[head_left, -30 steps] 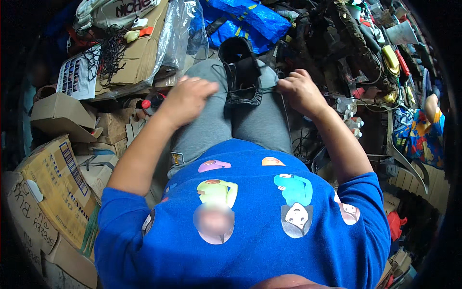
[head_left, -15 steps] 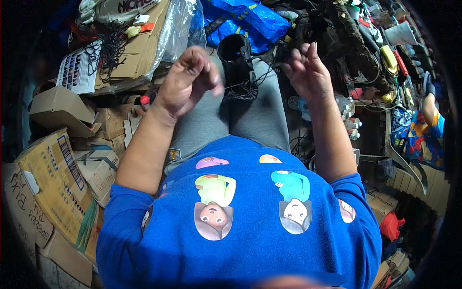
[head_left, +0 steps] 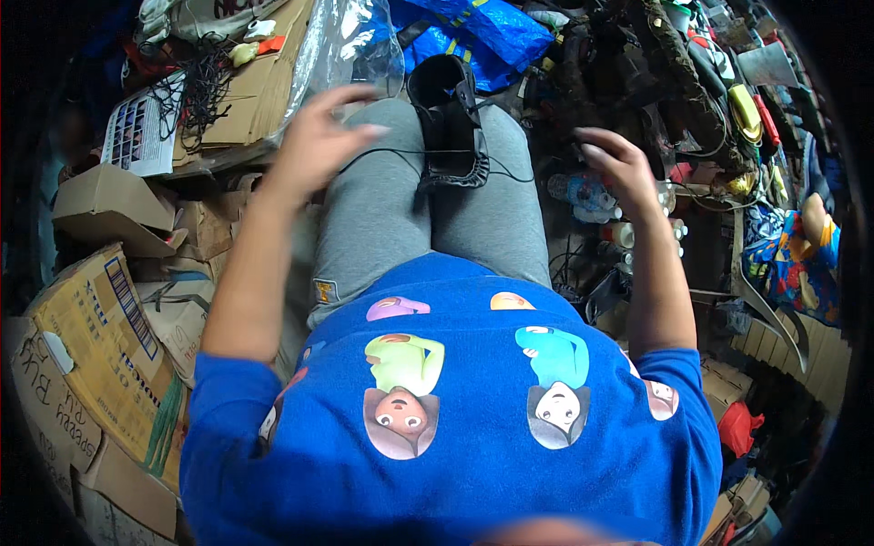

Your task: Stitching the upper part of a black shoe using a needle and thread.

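A black lace-up boot is wedged between my knees on my grey trousers. Its thin dark lace lies across my left thigh, and another length trails over the right one. Left of the boot, my left hand hangs above the thigh, slightly blurred, thumb and fingers apart with nothing visible in them. My right hand is raised beyond my right knee, its fingers loosely bent and spread, clear of the lace. Neither hand touches the boot.
Cardboard boxes are piled at the left, below a tangle of black cords. A blue plastic bag lies ahead. Plastic bottles stand right of my knees, beside cluttered tools and a curved metal blade.
Both hands have moved apart, away from the boot, left hand to the left and right hand to the right and lower. The lace ends now lie loose across my thighs.
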{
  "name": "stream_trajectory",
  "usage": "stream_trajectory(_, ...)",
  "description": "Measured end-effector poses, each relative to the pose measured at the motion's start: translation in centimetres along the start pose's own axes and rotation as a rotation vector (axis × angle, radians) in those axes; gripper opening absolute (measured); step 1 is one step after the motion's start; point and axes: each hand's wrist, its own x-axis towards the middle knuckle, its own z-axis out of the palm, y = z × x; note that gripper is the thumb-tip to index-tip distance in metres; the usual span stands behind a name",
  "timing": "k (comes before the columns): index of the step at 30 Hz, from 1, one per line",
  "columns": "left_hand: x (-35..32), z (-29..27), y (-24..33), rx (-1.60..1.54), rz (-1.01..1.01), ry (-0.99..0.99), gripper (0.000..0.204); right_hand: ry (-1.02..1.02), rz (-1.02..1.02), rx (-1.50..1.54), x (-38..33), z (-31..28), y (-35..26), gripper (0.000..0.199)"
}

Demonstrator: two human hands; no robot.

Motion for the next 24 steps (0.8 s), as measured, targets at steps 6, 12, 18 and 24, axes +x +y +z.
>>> stream_trajectory(6, 5.8, 8.0, -1.3, 0.260, 0.202, -0.130, 0.065, -0.295, -0.322, -0.239, 4.0, 6.7, -2.5, 0.012)
stream_trajectory(12, 7.4, 7.3, 0.4, 0.450, 0.113, -0.486, 0.042, -0.325, -0.365, -0.286, 4.3, 6.5, -2.6, 0.011)
stream_trajectory(18, 7.6, 7.5, -0.8, -0.035, -0.136, -0.545, 0.029, -0.370, -0.425, -0.309, 4.7, 6.9, -2.0, 0.013)
stream_trajectory(24, 7.8, 6.6, -1.6, -0.137, -0.113, -0.710, 0.027, -0.262, -0.400, -0.205, 2.1, 8.2, -1.8, 0.018)
